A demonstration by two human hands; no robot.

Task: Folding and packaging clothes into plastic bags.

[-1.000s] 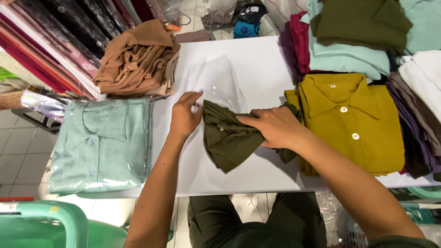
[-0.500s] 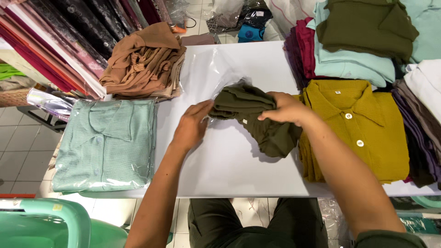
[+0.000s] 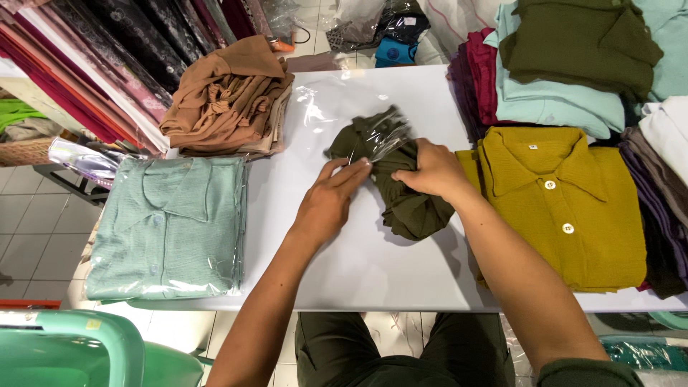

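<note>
Head view: the olive garment (image 3: 401, 193) has been bunched since a second ago, its upper end now inside the clear plastic bag (image 3: 358, 122) at the white table (image 3: 358, 265) centre. Left hand (image 3: 330, 201) pinches the bag's mouth; right hand (image 3: 430, 172) grips the cloth. One bagged mint shirt (image 3: 168, 226) lies left, one mustard shirt (image 3: 566, 208) right.

Clear bag (image 3: 373, 132) — bagged mint shirt (image 3: 168, 226)

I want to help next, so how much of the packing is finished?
Done: one mint shirt in a clear plastic bag. In hand: left hand and right hand push the folded olive-green cloth into a clear plastic bag, partly in. Left: the unbagged mustard button shirt.
</note>
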